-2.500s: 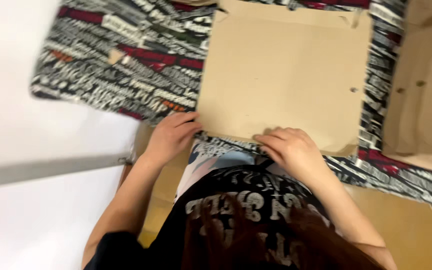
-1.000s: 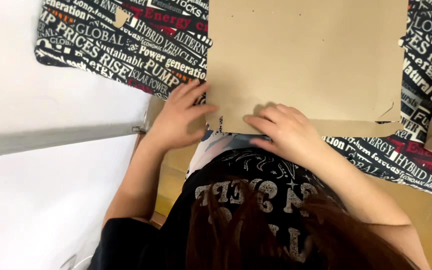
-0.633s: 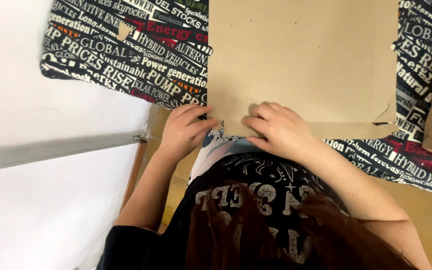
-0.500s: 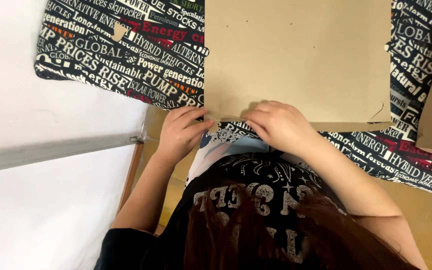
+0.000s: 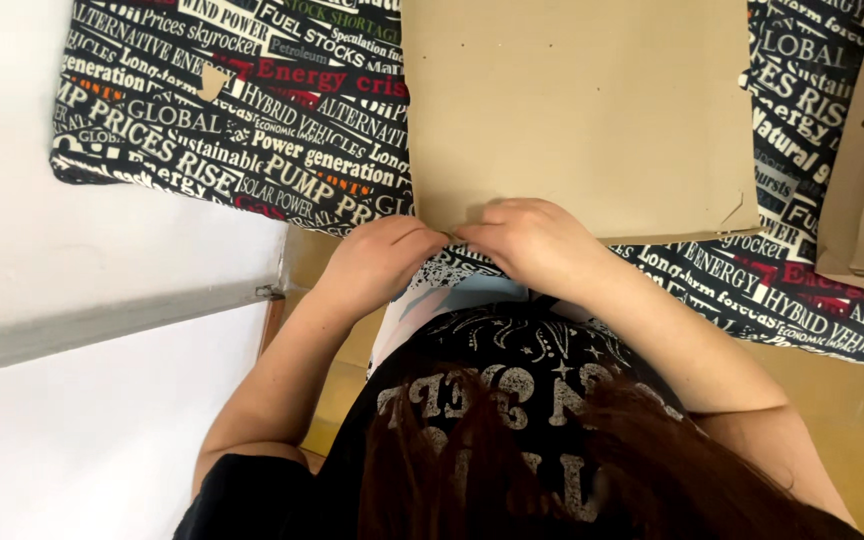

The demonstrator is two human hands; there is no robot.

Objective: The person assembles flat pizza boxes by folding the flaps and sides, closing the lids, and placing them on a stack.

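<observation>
- Brown cardboard sheet [image 5: 572, 110]: flat, rectangular, plain, with small notches near its 5 o'clock corner.
- It lies on black printed fabric [image 5: 252, 120], which spreads out toward 9 and 3 o'clock.

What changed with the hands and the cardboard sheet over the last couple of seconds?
The left hand and right hand, which were apart along the near edge of the cardboard sheet, have moved together and now meet fingertip to fingertip at that edge, pinching there. What they pinch is hidden. The sheet stays flat on the printed cloth, and the small cardboard scrap has not moved.
</observation>
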